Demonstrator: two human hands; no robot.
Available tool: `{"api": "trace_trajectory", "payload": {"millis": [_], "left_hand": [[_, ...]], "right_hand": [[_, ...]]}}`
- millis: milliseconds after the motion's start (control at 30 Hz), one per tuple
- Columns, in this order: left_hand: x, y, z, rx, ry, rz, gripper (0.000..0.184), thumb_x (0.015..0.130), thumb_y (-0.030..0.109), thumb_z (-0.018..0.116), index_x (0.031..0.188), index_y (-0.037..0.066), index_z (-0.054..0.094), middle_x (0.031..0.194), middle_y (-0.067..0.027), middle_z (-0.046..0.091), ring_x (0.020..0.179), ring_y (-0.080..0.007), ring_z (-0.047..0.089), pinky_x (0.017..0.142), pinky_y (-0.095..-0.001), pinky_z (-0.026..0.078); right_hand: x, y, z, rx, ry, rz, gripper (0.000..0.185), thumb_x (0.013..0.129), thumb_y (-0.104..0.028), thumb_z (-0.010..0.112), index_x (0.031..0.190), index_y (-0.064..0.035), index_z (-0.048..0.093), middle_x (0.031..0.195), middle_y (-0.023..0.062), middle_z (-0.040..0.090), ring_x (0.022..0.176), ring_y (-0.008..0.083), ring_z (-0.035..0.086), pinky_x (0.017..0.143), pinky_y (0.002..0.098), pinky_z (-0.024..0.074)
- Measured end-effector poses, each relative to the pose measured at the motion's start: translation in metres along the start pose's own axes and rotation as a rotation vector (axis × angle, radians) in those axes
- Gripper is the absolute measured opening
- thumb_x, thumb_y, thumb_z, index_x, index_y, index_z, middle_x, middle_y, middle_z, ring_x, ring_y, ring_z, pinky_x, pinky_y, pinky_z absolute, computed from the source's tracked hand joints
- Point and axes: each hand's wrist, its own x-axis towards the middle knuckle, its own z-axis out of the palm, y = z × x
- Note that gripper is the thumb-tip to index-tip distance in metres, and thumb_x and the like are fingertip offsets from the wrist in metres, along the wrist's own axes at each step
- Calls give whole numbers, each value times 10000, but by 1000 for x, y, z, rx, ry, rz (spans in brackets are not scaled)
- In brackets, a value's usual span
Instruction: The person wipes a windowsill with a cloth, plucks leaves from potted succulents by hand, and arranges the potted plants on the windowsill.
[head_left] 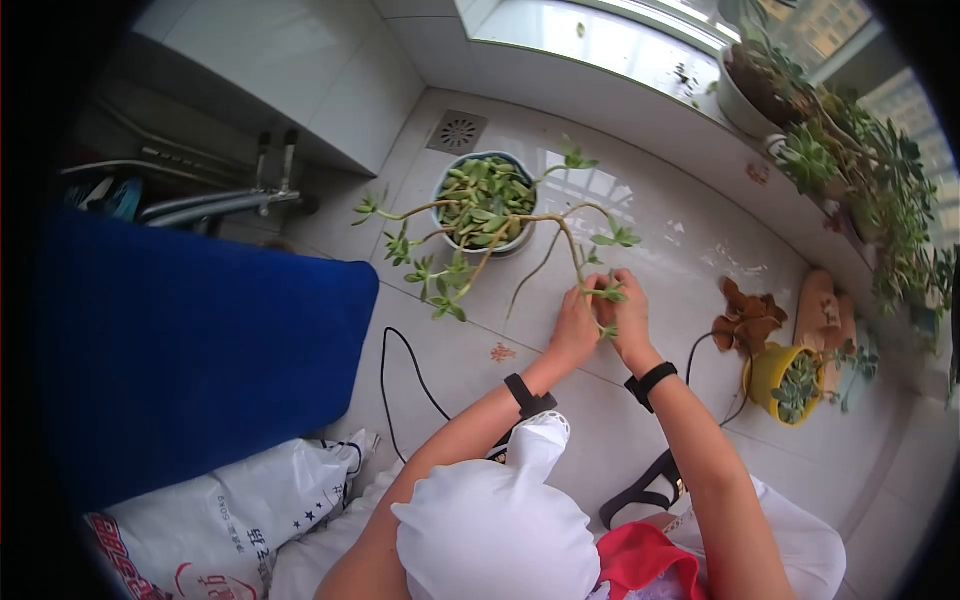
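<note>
A succulent point(485, 200) with long bare stems grows in a round pale pot point(437, 214) on the tiled floor. Its stems trail over the rim and end in green leaf rosettes. My left hand point(577, 328) and my right hand point(627, 315) meet at the end of one stem, right of and nearer than the pot. The fingers of both are bent closed around the rosette point(608, 292) there. Dark bands circle both wrists.
A blue panel point(220, 340) and a white printed sack point(240, 510) lie left. Right are a yellow pot point(768, 378), brown pieces point(745, 315) and pink slippers point(817, 308). More succulents point(810, 158) hang off the window ledge. A black cable point(412, 355) crosses the floor near a drain point(458, 131).
</note>
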Motion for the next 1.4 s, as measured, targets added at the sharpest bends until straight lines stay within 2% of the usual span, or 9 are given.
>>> {"api": "trace_trajectory", "payload": {"millis": [67, 267, 367, 467, 533, 700, 867, 1033, 1400], "left_hand": [[-8, 1, 18, 86, 55, 98, 574, 838, -23, 483, 1403, 21, 389, 1316, -210, 488, 1251, -368, 446, 1081, -461, 339], [-42, 7, -17, 68, 39, -51, 449, 857, -16, 533, 1303, -4, 480, 1198, -171, 524, 1188, -334, 509, 993, -396, 440], [-51, 9, -23, -41, 13, -135, 420, 863, 1, 572, 1279, 13, 515, 1201, -148, 538, 1134, -297, 556, 945, -369, 484], [-58, 11, -31, -60, 42, -146, 388, 866, 8, 583, 1251, 25, 541, 1194, -133, 551, 1088, -281, 589, 916, -360, 508], [-63, 7, -32, -72, 56, -167, 368, 848, 18, 595, 1214, 20, 555, 1158, -137, 554, 1062, -291, 572, 908, -377, 494], [-66, 7, -28, -117, 62, -165, 354, 840, 25, 601, 1192, 21, 562, 1130, -140, 558, 1046, -300, 568, 901, -383, 489], [-64, 10, -25, -96, 38, -139, 363, 862, 9, 590, 1222, 21, 546, 1145, -129, 568, 1058, -278, 595, 900, -347, 502], [-63, 12, -27, -62, 61, -86, 361, 850, 6, 606, 1204, 26, 540, 1125, -125, 568, 1032, -275, 590, 869, -352, 500], [-68, 3, -24, -44, 34, -114, 354, 845, 10, 615, 1187, 40, 527, 1067, -122, 559, 1015, -276, 583, 858, -351, 499]], "right_hand": [[-6, 22, -9, -53, -17, -66, 199, 761, -91, 690, 956, -63, 658, 874, 125, 581, 815, 315, 573, 707, 397, 481], [9, -11, 2, -120, -148, -50, 102, 720, 3, 627, 812, -41, 638, 910, 134, 625, 875, 349, 601, 747, 409, 501], [10, 14, 15, -112, 31, 0, 116, 723, -83, 697, 826, -49, 656, 781, 96, 630, 707, 244, 613, 648, 364, 486], [24, 26, -14, 209, -29, 602, 187, 724, -77, 684, 906, -40, 699, 772, 84, 663, 692, 213, 630, 655, 332, 496], [38, 72, -35, 660, 35, 751, 264, 766, -128, 702, 995, 3, 705, 759, 16, 647, 718, 113, 607, 666, 261, 486], [97, -52, -146, 987, -90, 519, 152, 858, -42, 686, 1000, 10, 682, 957, 33, 634, 904, 103, 597, 820, 215, 498], [118, -162, -134, 593, -334, 182, 127, 803, -76, 671, 881, 21, 695, 778, 3, 662, 718, 69, 586, 670, 220, 471], [156, -168, -79, 211, -349, -13, 163, 757, -105, 654, 866, -14, 735, 719, 91, 704, 645, 131, 657, 647, 273, 515], [167, -146, -28, 155, -312, -28, 171, 758, -50, 621, 874, -4, 739, 767, 181, 708, 718, 299, 706, 729, 360, 551]]}}
